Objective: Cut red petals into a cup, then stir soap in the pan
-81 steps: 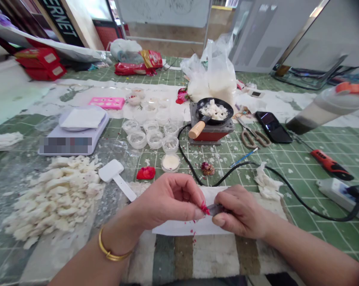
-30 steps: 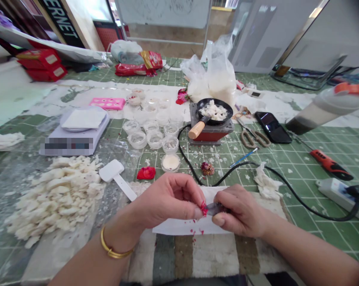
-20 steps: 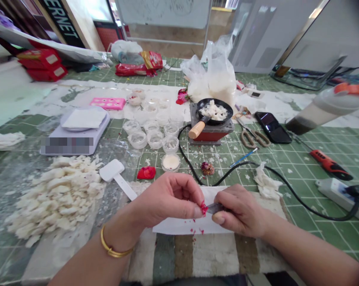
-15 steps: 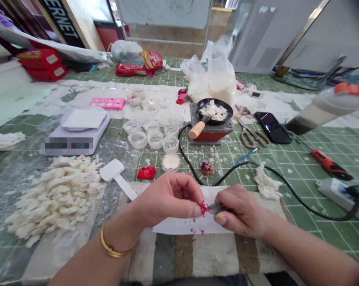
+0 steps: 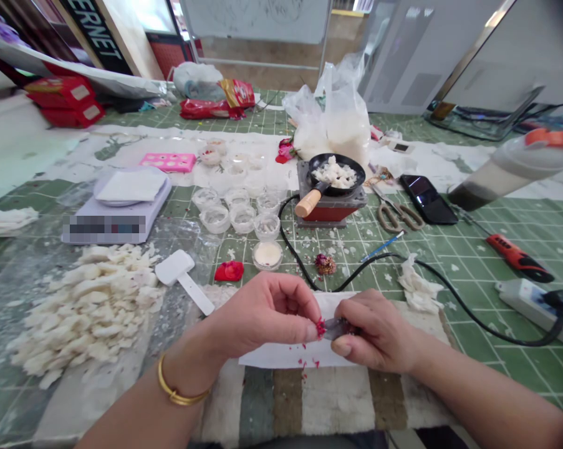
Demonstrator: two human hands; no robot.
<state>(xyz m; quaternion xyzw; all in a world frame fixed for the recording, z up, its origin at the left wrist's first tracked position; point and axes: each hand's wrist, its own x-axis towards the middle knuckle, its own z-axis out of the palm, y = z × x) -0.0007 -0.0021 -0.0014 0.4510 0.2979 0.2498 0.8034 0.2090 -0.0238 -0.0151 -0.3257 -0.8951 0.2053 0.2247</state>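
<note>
Left hand (image 5: 262, 315) pinched shut on red dried petal (image 5: 320, 328); right hand (image 5: 379, 332) pinched on small dark metal piece (image 5: 335, 328), touching petal. Both over white paper sheet (image 5: 285, 357), 6 o'clock. Working petal; next calls for steady pinch.

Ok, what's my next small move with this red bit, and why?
Probably pinch the red flakes off the small dark tool with your left hand, over the white paper, since the flakes sit at its tip and red specks already lie there.

Kitchen scale (image 5: 82, 212); black smartphone (image 5: 428, 199); scissors (image 5: 388, 218); white power strip (image 5: 524, 304)
</note>
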